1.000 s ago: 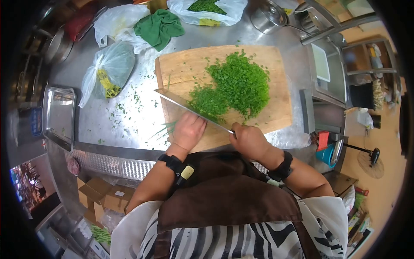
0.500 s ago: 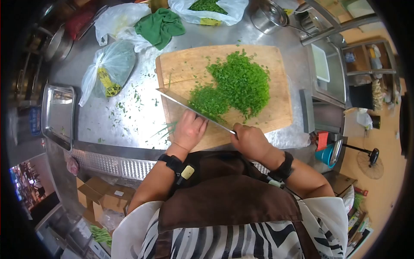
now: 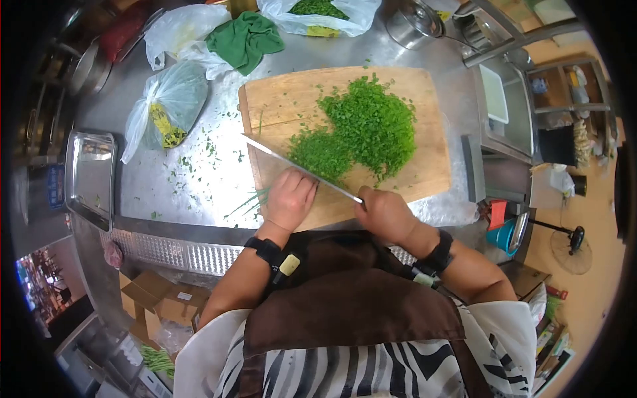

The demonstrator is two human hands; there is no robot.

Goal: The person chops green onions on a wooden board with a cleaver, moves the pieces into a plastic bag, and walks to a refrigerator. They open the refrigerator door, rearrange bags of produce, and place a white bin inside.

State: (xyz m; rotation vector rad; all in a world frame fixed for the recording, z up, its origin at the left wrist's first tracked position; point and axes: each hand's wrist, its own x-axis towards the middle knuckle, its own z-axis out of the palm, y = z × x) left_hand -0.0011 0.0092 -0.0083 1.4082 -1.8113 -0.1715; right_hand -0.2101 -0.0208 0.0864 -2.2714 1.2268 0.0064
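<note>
My right hand grips the handle of a kitchen knife, whose blade runs diagonally up and left across the wooden cutting board. Curled fingers of my left hand press down right beside the blade. Thin ends of green onions stick out to the left from under that hand; the rest of them is hidden beneath it. Beyond the blade lies a large heap of chopped green onion, with a finer, darker part nearest the knife.
A knotted plastic bag and a metal tray are at left. Along the back are a green cloth, an open bag of chopped greens and a lidded pot. Green scraps litter the steel counter.
The knife blade has tilted slightly and shifted a little, with my right hand moving slightly. My left hand stays nearly in place; the chopped heap looks the same.
</note>
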